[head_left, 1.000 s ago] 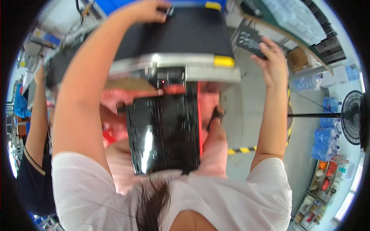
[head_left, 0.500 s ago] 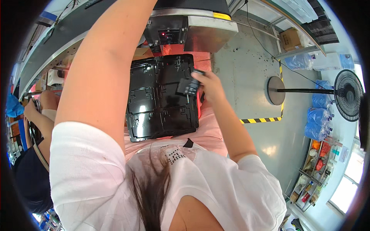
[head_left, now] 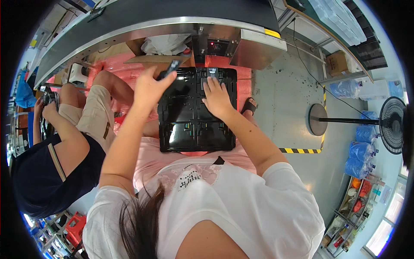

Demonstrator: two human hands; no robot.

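Note:
A black moulded plastic tray [head_left: 179, 134] with several shallow compartments rests across my lap. My left hand [head_left: 147, 88] is raised over the tray's far left corner. Between its thumb and fingers is a flat black rectangular block [head_left: 174, 65] with pale print, much like a battery. My right hand [head_left: 218, 100] reaches into the far right compartment, fingers stretched out and slightly apart. Its fingertips touch a second flat black block [head_left: 212, 72], which lies there partly hidden by them.
Beyond the tray runs a metal-edged bench [head_left: 151, 25] with a metal box [head_left: 261, 48] under it. An open cardboard box [head_left: 157, 59] sits beneath. At left a co-worker [head_left: 60, 159] handles a dark object. A standing fan [head_left: 318, 118] is on the right.
My left hand has come back from beyond the far edge, holding a black block. My right hand has moved forward from the tray's right edge and its fingers have spread over the far right compartment.

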